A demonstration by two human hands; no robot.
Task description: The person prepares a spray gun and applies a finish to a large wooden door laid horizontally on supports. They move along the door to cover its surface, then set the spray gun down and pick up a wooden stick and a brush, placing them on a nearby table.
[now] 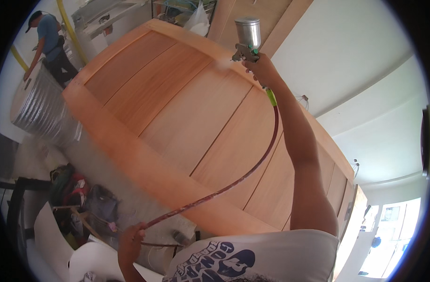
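My right hand [262, 70] is raised at the far edge of a large wooden door panel [177, 103], closed around the grip of a spray gun [245, 52]. A silver paint cup [248, 32] sits on top of the gun, and a pale haze hangs by its nozzle over the wood. From the green fitting [271, 97] below the grip, a dark red air hose [233, 182] curves down across the panel. Low at the left, my left hand [130, 239] is closed on the hose, apart from the wood.
Another person [50, 42] stands at the upper left, a hand on a large shiny-wrapped cylinder [48, 108]. Bags [100, 202] and a wooden stick frame [83, 221] lie on the floor at lower left. A white wall [346, 51] rises beyond the panel; a bright window [393, 230] is at lower right.
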